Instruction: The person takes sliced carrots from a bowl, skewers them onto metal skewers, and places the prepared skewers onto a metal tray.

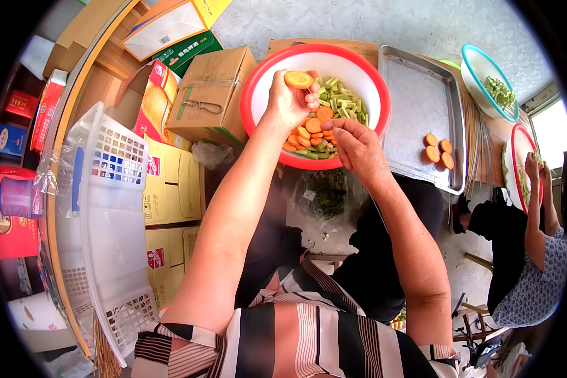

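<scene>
My left hand [288,104] is raised over the left side of a white basin with a red rim [249,94], palm up, its fingers curled around an orange carrot slice [298,79]. Lower and to the right, my right hand [358,145] hovers over the basin's front right part, thumb and forefinger pinched together. Whatever sits in that pinch is too small to make out. Inside the basin, carrot slices [313,125] lie in a heap beside cut green stalk pieces [346,101].
Right of the basin, a metal tray [409,101] holds several carrot pieces [446,161]. Thin sticks [480,142] lie beyond it, near a blue-rimmed basin [475,82]. Another person [532,271] works at far right. Cardboard boxes [211,94] and a white plastic basket [116,220] stand left.
</scene>
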{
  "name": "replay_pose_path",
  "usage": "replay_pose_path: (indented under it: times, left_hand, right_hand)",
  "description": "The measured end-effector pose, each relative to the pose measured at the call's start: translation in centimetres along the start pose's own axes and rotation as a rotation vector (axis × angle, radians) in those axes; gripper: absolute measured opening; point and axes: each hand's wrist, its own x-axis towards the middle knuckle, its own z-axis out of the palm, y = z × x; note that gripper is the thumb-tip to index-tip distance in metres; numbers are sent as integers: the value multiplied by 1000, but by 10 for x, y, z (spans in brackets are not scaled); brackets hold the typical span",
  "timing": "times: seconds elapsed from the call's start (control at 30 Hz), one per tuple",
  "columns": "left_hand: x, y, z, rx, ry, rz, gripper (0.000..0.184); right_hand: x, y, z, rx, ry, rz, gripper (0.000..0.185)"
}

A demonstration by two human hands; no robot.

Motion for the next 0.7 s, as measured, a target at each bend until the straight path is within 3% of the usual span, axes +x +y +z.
replay_pose_path:
  times: [0.7]
  left_hand:
    - [-2, -3, 2, 17, -59, -47, 44]
  right_hand:
    - [0, 5, 4, 20, 37, -30, 19]
